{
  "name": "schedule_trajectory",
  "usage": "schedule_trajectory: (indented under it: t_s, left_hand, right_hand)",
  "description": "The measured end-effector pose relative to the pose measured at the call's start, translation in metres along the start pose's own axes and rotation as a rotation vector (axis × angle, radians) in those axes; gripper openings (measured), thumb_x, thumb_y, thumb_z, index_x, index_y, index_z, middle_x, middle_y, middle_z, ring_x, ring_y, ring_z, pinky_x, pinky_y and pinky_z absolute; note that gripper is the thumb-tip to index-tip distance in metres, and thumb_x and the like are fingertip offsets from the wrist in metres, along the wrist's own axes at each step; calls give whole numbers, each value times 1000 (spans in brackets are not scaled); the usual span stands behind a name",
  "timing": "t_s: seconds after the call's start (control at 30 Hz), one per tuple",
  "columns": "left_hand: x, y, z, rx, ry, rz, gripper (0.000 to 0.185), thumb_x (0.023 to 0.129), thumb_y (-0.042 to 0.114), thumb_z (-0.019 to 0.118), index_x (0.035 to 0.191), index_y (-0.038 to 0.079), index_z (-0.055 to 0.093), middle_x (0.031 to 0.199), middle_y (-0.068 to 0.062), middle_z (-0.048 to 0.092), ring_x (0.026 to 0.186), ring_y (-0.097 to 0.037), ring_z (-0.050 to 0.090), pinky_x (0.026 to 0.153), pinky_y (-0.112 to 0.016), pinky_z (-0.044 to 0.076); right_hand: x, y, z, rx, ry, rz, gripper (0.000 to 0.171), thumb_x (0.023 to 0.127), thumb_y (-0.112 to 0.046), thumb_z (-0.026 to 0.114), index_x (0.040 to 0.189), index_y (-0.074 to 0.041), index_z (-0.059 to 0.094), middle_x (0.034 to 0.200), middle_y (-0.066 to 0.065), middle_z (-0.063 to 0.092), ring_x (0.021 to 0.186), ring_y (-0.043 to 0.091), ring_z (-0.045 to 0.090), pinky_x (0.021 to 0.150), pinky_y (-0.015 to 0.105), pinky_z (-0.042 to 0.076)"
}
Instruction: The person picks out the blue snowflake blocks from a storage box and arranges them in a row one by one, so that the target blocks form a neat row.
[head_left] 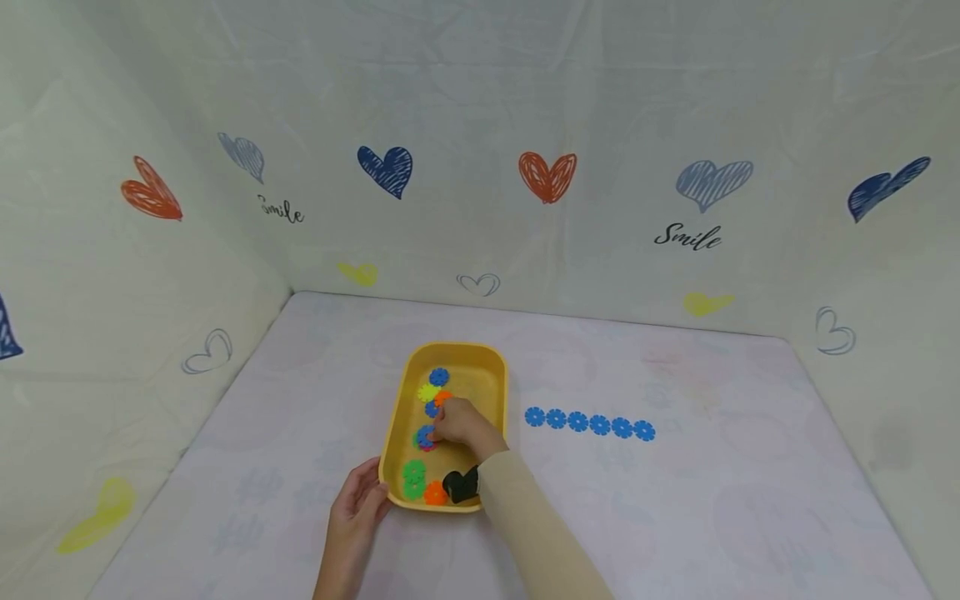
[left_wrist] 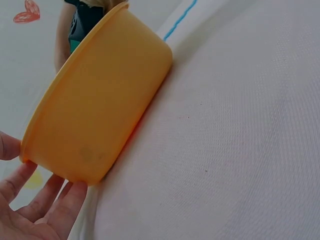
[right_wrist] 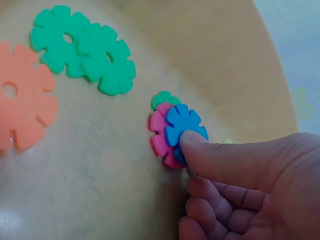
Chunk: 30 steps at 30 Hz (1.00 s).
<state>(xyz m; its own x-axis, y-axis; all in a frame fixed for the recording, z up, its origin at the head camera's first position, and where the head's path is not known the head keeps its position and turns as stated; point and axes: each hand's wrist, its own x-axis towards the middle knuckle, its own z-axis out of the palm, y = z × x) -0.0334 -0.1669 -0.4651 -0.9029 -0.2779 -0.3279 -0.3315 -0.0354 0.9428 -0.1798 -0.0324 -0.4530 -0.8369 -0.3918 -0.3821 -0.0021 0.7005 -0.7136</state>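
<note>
A yellow plastic tray (head_left: 504,383) stands on the table with notched, flower-shaped discs inside. My left hand (head_left: 356,502) holds its near left corner; in the left wrist view, the thumb is at the rim and the fingers (left_wrist: 75,205) lie against the outer wall. Inside the tray, my right hand (head_left: 461,425) pinches a blue flower disc (right_wrist: 184,120) with its thumb on the face and the other fingers curled. Behind that disc are a pink disc (right_wrist: 159,131) and a green disc (right_wrist: 163,98). Two overlapping green discs (right_wrist: 107,62) and an orange disc (right_wrist: 30,95) lie nearby.
Right of the tray, several blue discs (head_left: 588,421) form a joined row on the table. Farther up in the tray are a blue disc (head_left: 439,377) and a yellow disc (head_left: 426,393). White cloth walls (head_left: 480,108) with printed hearts enclose the table.
</note>
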Motion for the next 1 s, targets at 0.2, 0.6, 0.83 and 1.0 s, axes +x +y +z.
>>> schedule_trajectory:
  t_s: [0.2,0.6,0.83,1.0]
  left_hand:
    - [0,0,0,2,-1,1,40,96,16,47,134,8,42,137,-15,46,106,-1,55,89,-20,51]
    - [0,0,1,-4,9,-5,40,95,14,47,134,8,42,136,-16,46,108,-4,55,89,-21,51]
    - [1,-1,0,-13,0,-4,40,95,15,48,134,7,41,136,-16,46,105,-1,55,89,-20,51]
    - [1,0,-1,-21,-4,-2,40,95,15,48,134,7,41,136,-16,46,105,-1,55,89,-20,51]
  right_hand:
    - [-2,0,-2,19,4,-6,19,78,-10,72,66,-5,58,63,0,47,57,14,42,48,19,33]
    - [-11,-4,-12,83,-47,28,40,85,-14,65,51,-11,44,50,-3,32,48,12,32,45,20,25]
    - [-24,-5,-18,81,-35,16,23,88,-17,63,71,-2,60,63,0,44,60,15,41,52,21,33]
    - [-34,-7,-26,124,-2,-10,17,89,-16,61,81,-2,61,74,3,53,68,17,46,59,22,39]
